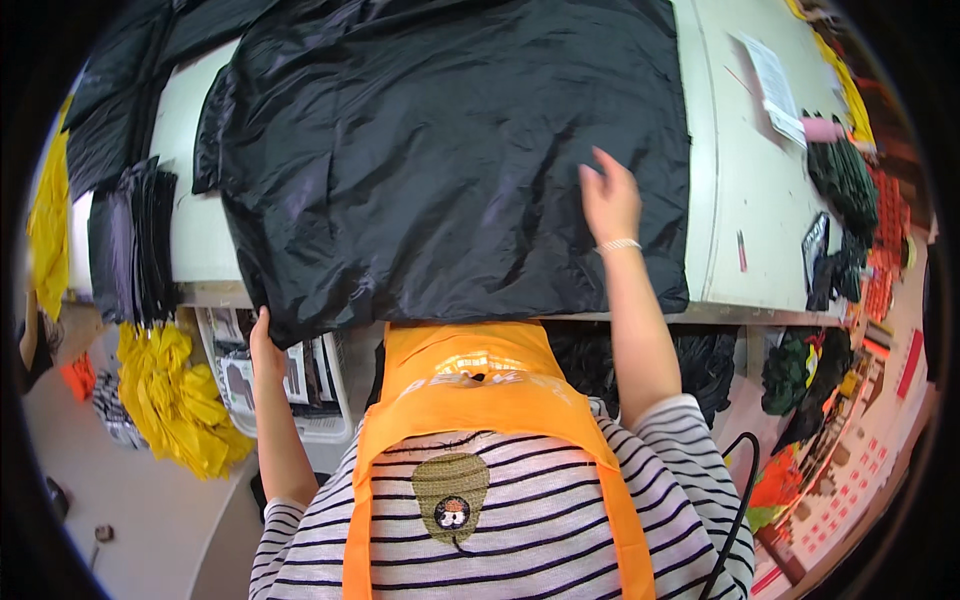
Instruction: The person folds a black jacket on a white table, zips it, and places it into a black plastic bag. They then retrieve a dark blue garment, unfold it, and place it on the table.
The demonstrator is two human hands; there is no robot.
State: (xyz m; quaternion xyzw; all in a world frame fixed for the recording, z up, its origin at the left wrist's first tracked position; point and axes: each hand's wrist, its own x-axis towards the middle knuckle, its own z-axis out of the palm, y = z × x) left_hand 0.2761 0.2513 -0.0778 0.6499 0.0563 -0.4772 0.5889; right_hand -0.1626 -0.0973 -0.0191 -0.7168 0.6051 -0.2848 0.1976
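Observation:
A wide sheet of shiny black fabric lies wrinkled over the white table, its near edge hanging slightly over the front. At the fabric's near left corner, my left hand grips the edge; the thumb shows and the other fingers are mostly hidden. My right hand is over the right part of the cloth, fingers apart with nothing in them. Some of its fingers are slightly blurred, and whether it touches the fabric I cannot tell.
Folded black pieces are stacked on the table at left. Yellow cloth hangs below, beside a white basket of packets. Papers, a pink roll and dark green bundles lie right. Another person's arm shows far left.

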